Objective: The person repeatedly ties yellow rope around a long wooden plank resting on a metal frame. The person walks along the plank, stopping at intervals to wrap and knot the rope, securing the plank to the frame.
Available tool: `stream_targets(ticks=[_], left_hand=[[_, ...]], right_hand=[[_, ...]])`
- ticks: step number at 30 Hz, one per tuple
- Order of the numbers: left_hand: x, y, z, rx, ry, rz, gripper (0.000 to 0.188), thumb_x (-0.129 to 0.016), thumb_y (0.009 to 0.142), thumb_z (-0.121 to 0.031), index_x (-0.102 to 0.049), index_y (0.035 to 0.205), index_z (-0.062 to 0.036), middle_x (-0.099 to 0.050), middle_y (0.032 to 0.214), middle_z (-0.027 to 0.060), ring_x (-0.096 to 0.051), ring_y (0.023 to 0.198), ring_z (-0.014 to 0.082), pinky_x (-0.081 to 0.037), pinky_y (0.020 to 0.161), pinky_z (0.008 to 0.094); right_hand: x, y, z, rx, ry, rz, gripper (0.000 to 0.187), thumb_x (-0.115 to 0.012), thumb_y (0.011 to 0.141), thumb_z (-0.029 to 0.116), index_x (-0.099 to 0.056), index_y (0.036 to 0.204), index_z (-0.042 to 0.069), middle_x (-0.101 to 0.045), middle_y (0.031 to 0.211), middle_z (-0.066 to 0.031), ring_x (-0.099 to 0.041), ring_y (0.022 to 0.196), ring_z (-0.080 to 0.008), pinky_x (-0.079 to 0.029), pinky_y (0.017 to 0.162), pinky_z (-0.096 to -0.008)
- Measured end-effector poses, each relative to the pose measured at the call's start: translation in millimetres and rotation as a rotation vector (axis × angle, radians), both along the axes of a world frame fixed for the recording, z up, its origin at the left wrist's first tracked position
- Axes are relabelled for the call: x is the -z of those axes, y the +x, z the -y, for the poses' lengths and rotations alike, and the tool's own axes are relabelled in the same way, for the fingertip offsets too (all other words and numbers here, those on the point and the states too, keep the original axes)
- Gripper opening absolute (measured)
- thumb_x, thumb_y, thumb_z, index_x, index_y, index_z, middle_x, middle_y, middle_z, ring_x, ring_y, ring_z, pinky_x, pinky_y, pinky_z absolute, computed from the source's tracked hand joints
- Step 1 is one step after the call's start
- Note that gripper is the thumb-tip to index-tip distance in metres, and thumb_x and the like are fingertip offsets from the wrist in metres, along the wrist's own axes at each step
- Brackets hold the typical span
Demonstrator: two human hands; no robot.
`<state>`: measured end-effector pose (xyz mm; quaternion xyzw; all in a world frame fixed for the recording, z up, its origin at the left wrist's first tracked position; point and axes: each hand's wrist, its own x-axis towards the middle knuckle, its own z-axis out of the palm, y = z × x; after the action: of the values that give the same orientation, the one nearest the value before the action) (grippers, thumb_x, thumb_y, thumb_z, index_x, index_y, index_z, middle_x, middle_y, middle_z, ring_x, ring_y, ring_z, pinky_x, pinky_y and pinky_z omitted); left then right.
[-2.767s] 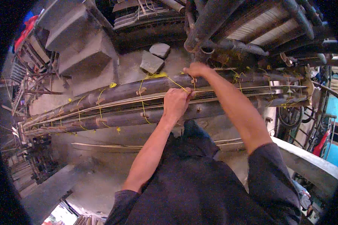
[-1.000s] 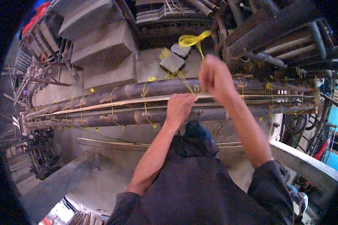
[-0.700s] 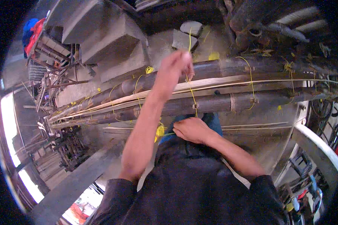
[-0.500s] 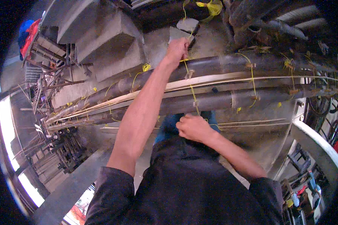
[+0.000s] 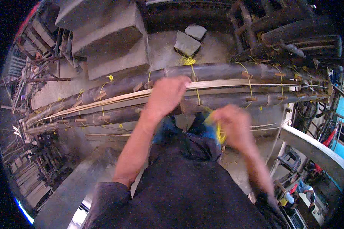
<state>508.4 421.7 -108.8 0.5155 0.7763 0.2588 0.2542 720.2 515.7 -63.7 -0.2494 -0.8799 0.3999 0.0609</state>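
Two long dark bamboo poles (image 5: 221, 71) run side by side across the view, with pale thin strips (image 5: 126, 96) lying lengthwise between them. Yellow string (image 5: 198, 92) spans the gap at intervals, tied around small wooden pegs (image 5: 251, 99) on the poles. My left hand (image 5: 167, 95) is over the strips beside one string, its fingertips near the far pole. Motion blur and the back of the hand hide its grip. Closer to my body, my right hand (image 5: 233, 124) is closed on a hanging loop of yellow string (image 5: 221, 134), also blurred.
Beyond the far pole are concrete steps (image 5: 114, 44) and broken concrete slabs (image 5: 187, 42). More dark poles (image 5: 294, 23) lie at the far right. A pale beam (image 5: 317, 147) stands at the right, and stacked wood (image 5: 46, 164) lies at the left.
My left hand has come back from beyond the far pole to above the strips. My right hand has moved rightward, with a yellow string loop now showing. The view has shifted slightly.
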Motion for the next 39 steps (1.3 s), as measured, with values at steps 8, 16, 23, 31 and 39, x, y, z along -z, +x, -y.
stream_targets(ticks=[8, 16, 23, 31, 39], left_hand=[[43.3, 29.0, 3.3, -0.187, 0.164, -0.064, 0.025, -0.060, 0.083, -0.026, -0.063, 0.101, -0.0087, -0.064, 0.091, 0.0144, -0.060, 0.088, 0.0325, -0.045, 0.080, 0.0400], [56.9, 34.7, 11.3, -0.171, 0.273, -0.341, 0.019, -0.062, 0.080, -0.027, -0.068, 0.095, -0.0165, -0.063, 0.074, 0.0063, -0.060, 0.068, 0.0270, -0.043, 0.063, 0.0397], [0.8, 15.5, -14.2, -0.216, 0.174, 0.425, 0.021, -0.052, 0.090, -0.024, -0.067, 0.089, -0.0089, -0.064, 0.076, 0.0061, -0.061, 0.074, 0.0157, -0.045, 0.066, 0.0304], [95.1, -46.9, -126.7, -0.416, -0.141, 0.569, 0.034, -0.048, 0.086, -0.030, -0.058, 0.075, 0.0005, -0.056, 0.065, 0.0078, -0.051, 0.057, 0.0185, -0.039, 0.053, 0.0351], [1.6, -138.3, -39.3, -0.045, 0.095, 0.377, 0.034, -0.050, 0.091, -0.030, -0.063, 0.101, 0.0001, -0.067, 0.088, 0.0089, -0.064, 0.084, 0.0161, -0.049, 0.076, 0.0289]], right_hand=[[-53.1, -168.8, -53.6, -0.517, 0.145, -0.215, 0.018, -0.055, 0.087, 0.020, -0.059, 0.095, 0.005, -0.061, 0.087, -0.0119, -0.059, 0.079, -0.0315, -0.049, 0.072, -0.0397], [39.9, -111.8, -16.8, -0.072, -0.587, -0.276, 0.016, -0.052, 0.089, 0.017, -0.050, 0.101, 0.006, -0.055, 0.078, -0.0052, -0.053, 0.065, -0.0195, -0.045, 0.056, -0.0364], [74.4, -55.1, 50.2, -0.381, -0.339, -0.437, 0.022, -0.052, 0.082, 0.012, -0.048, 0.102, 0.007, -0.060, 0.068, -0.0181, -0.060, 0.065, -0.0415, -0.049, 0.059, -0.0500], [91.6, -33.9, 54.0, -0.536, 0.096, 0.095, 0.013, -0.056, 0.075, 0.017, -0.053, 0.086, 0.011, -0.059, 0.062, -0.0096, -0.063, 0.062, -0.0273, -0.049, 0.051, -0.0425], [47.7, -30.8, 91.3, -0.271, -0.273, -0.076, 0.042, -0.065, 0.070, 0.015, -0.061, 0.111, 0.011, -0.058, 0.099, -0.0103, -0.060, 0.080, -0.0251, -0.051, 0.073, -0.0331]])
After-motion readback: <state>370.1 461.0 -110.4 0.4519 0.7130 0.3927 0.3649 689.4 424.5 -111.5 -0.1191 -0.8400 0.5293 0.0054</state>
